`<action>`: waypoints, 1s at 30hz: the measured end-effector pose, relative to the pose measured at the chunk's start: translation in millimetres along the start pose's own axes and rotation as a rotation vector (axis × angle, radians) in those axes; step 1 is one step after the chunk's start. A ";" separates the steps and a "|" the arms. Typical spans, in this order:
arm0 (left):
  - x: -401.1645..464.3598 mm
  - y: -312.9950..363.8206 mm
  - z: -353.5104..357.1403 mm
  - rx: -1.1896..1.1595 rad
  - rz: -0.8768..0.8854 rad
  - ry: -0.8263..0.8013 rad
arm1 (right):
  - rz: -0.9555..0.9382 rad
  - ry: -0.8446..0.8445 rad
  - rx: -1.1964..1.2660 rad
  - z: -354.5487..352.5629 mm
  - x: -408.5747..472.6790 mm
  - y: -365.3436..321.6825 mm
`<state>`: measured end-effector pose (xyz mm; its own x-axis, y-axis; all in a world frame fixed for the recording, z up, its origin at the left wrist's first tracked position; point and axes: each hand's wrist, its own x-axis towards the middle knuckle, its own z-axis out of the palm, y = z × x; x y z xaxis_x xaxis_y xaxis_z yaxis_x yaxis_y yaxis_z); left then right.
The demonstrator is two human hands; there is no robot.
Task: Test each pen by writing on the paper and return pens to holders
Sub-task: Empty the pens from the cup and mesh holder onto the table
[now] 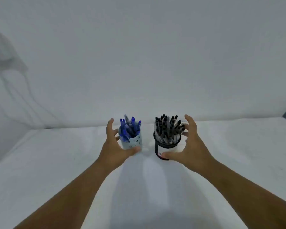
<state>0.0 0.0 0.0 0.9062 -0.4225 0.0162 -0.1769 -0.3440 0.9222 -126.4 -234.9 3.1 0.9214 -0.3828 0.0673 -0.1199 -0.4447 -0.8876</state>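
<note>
Nearest, the left hand (pixel 113 146) cups the pale cup (pixel 132 142) of blue pens (pixel 130 128) at eleven o'clock, thumb on its front, fingers spread. The right hand (pixel 191 146), splayed, brackets the black holder (pixel 167 145) of black pens (pixel 168 128) at one o'clock; contact is unclear. No paper shows, so testing seems not yet begun. Next: draw out one pen.

head view, forward-down, close over table (pixel 56 162)

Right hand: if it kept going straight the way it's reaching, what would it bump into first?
Most likely the black wire-mesh pen holder full of black-capped pens; the right hand is spread around it already, though actual contact is unclear.
</note>
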 end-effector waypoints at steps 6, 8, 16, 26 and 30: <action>18.2 -43.1 25.9 -0.086 0.052 0.166 | -0.055 0.111 0.162 35.4 7.9 43.7; 20.6 -53.5 30.5 -0.133 0.060 0.156 | -0.041 0.147 0.202 43.0 10.7 49.2; 18.4 -62.0 41.5 -0.123 0.072 0.175 | -0.047 0.203 0.163 51.2 13.7 57.2; 20.2 -68.1 38.7 -0.209 0.149 0.202 | -0.114 0.265 0.093 50.2 14.4 63.0; 25.8 -77.5 35.5 -0.237 0.196 0.223 | -0.195 0.319 0.069 49.2 12.7 67.7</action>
<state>23.4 -14.0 -84.8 0.9298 -0.2594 0.2610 -0.2852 -0.0599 0.9566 -104.6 -230.0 -78.6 0.7619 -0.5338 0.3669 0.0814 -0.4830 -0.8718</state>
